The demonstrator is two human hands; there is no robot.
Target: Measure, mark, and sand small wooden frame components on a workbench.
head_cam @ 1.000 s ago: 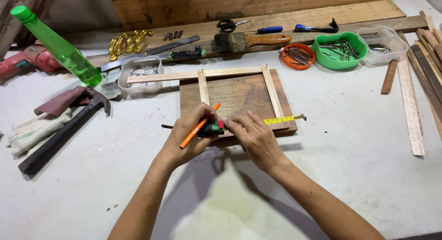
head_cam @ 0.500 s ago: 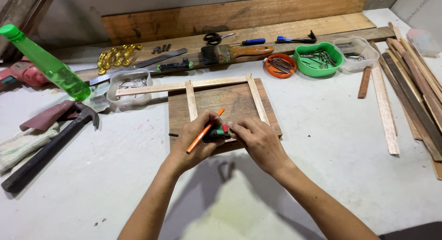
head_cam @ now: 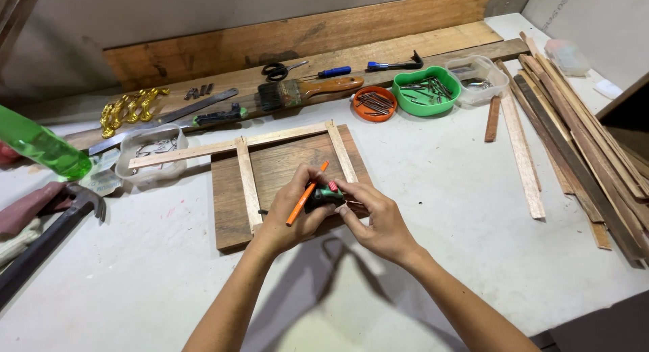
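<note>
Over the near edge of the dark wooden board (head_cam: 284, 169), both hands meet around a small tape measure (head_cam: 323, 196). A second ago its yellow blade ran out to the right along the board's front strip; now no blade shows, so it seems drawn back into the case, which suggests that reading is finished. The left hand (head_cam: 287, 213) curls its fingers shut on the green and black case, with an orange pencil (head_cam: 305, 193) caught between them and slanting up to the right. The right hand (head_cam: 378, 220) pinches the case's right end with thumb and fingertips; whether it grips the blade tip I cannot tell, as the fingers hide it. On the board lie pale wooden strips (head_cam: 247, 186) set as a frame.
</note>
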